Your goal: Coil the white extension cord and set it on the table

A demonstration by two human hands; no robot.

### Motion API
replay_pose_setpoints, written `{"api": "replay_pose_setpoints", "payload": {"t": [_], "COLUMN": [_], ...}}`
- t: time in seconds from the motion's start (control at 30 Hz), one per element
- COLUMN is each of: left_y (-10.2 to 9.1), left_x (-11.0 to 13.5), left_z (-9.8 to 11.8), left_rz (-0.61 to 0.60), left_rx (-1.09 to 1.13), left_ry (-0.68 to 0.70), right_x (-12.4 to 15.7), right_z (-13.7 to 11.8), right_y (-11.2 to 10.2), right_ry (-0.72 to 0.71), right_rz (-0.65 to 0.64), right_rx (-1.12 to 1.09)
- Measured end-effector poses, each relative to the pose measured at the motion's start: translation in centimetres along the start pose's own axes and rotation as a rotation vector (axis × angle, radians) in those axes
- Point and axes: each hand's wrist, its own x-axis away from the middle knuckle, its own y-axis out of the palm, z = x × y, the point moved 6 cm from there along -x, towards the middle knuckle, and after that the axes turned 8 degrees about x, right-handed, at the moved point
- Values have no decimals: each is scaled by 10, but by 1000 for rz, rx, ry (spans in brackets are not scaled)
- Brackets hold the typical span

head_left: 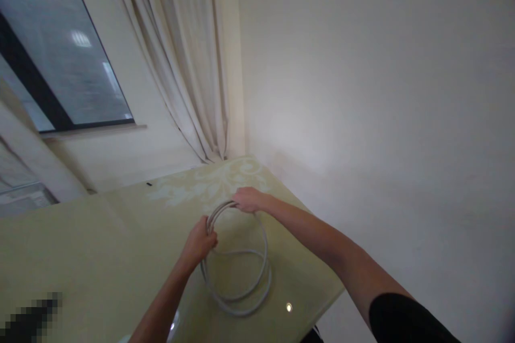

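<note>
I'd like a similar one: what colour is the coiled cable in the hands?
The coiled cable is greyish white, best seen in the head view.

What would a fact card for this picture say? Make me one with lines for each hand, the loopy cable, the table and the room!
Left hand: closed on the left side of the looped cable
Right hand: gripping the top of the loops
Cable: pale, in several loops
Table: yellowish-green, shiny, pale swirls near the far corner
Tiny dark thing: near the table's far edge, too small to name
Room: pale curtain, dark-framed window
</note>
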Motion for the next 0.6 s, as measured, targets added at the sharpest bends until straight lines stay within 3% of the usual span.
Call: {"api": "replay_pose_setpoints", "payload": {"t": [0.1,0.2,0.33,0.4,0.47,0.6], "left_y": [-1,-3,-7,-10,-12,-14], "left_x": [22,47,72,77,74,66], "left_z": [-5,-9,-2,6,12,22], "left_rz": [-91,-184,-394,-415,-288,174], "left_rx": [489,1092,1300,1322,1369,1572], "left_ry": [31,32,-24,-25,-53,-94], "right_x": [17,34,53,61,65,65], "right_z": [34,56,68,71,70,48], "right_y": [-31,-46,-46,-44,-40,-24], "right_ry": [100,147,161,191,226,232], "right_rz": [52,63,59,79,86,110], "right_rx": [-67,-158,-355,-398,-451,-749]}}
